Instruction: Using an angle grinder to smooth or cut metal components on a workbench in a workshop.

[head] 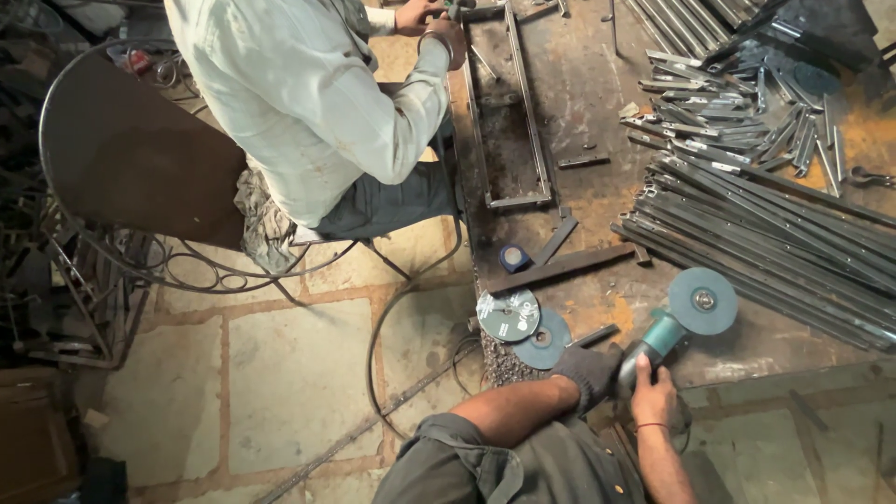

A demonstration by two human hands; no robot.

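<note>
Nearest: right hand [653, 392] bare, fingers wrapped around the rear of the teal grinder [665, 334]; left hand [586, 371] in a dark glove, closed on the body nearer the head. The grinder lies low over the edge of the steel table [579, 103], its disc [703, 301] face-up.

Risks, as I read them:
- Bare hand sits close behind the disc — a kick would take it there.
- Two loose discs [523, 325] lie just beside the glove at the table edge — an elbow could knock them off.
- The cable [387, 355] loops over the floor; could snag a foot.
- Bundle of steel bars [775, 243] sits just past the disc — contact would grab.
- Farther off, a seated co-worker [308, 103] works at a steel frame [509, 112] — in the line of sparks.
</note>
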